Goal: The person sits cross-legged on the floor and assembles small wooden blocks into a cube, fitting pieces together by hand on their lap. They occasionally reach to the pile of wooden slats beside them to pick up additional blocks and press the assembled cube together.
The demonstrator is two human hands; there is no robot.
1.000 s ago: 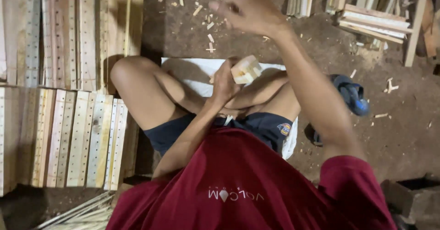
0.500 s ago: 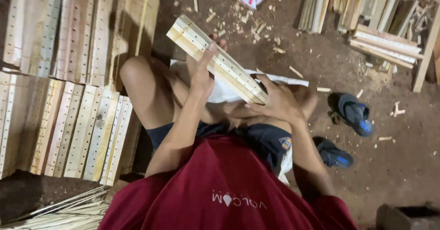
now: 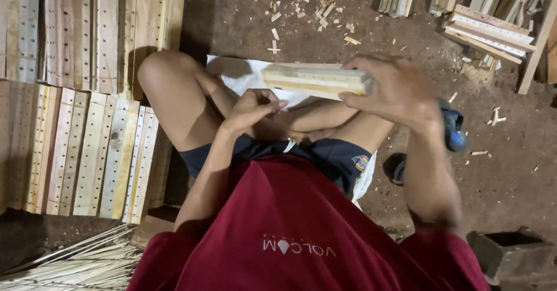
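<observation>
Head view is showing the right hand (image 3: 394, 91) gripping the wooden slat bundle (image 3: 316, 80) by its three o'clock end, fingers wrapped around it; half a second ago the bundle was slanting toward eleven o'clock, and now it is lying level over the knees. Left hand (image 3: 253, 107) has let go, curling loosely, empty, at seven o'clock of the bundle. Drilled slats (image 3: 87, 152) are lying at nine o'clock.

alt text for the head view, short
A seated person's right hand grips a pale rectangular wooden bar above their lap, while the left hand is curled beside it, apart. Drilled pale wooden slats lie on the dirt floor.
</observation>
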